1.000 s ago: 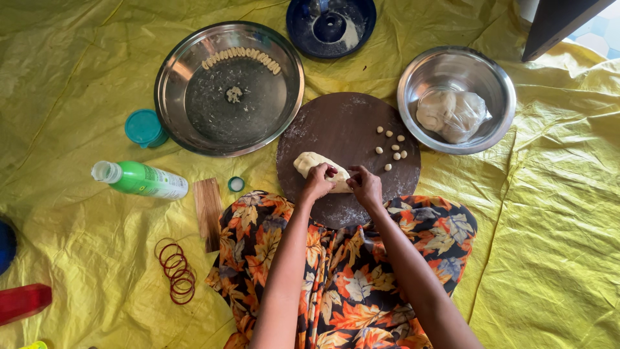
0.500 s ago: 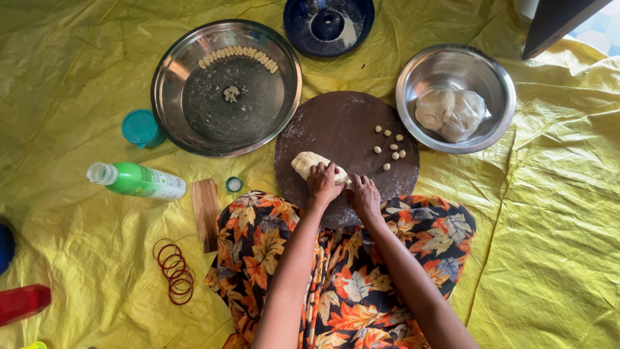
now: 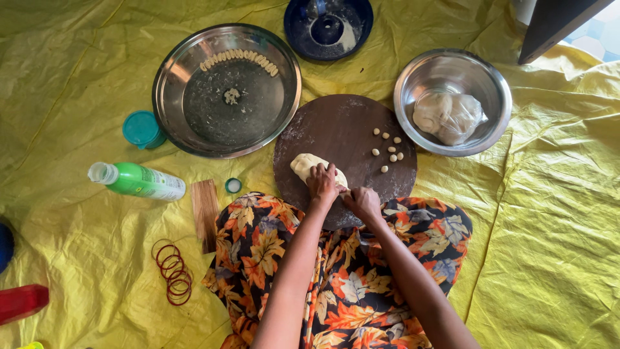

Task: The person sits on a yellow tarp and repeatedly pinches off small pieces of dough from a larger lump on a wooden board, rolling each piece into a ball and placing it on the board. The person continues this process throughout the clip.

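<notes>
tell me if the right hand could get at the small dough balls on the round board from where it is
Probably yes. The right hand rests at the board's near edge, and the brown board lies bare between it and the small dough balls; nothing stands in the way.

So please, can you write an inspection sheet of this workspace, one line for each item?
Surface: yellow plastic sheet, wrinkled, under a round brown board.
Job's things: dough log on the board; small dough pieces beside it.
Clutter: steel plate with shaped pieces; steel bowl with bagged dough; green bottle; red bangles; wooden comb.
Hands: left hand on the dough log; right hand next to it.
Cables: nothing seen.
Surroundings: blue dish beyond the board.
</notes>
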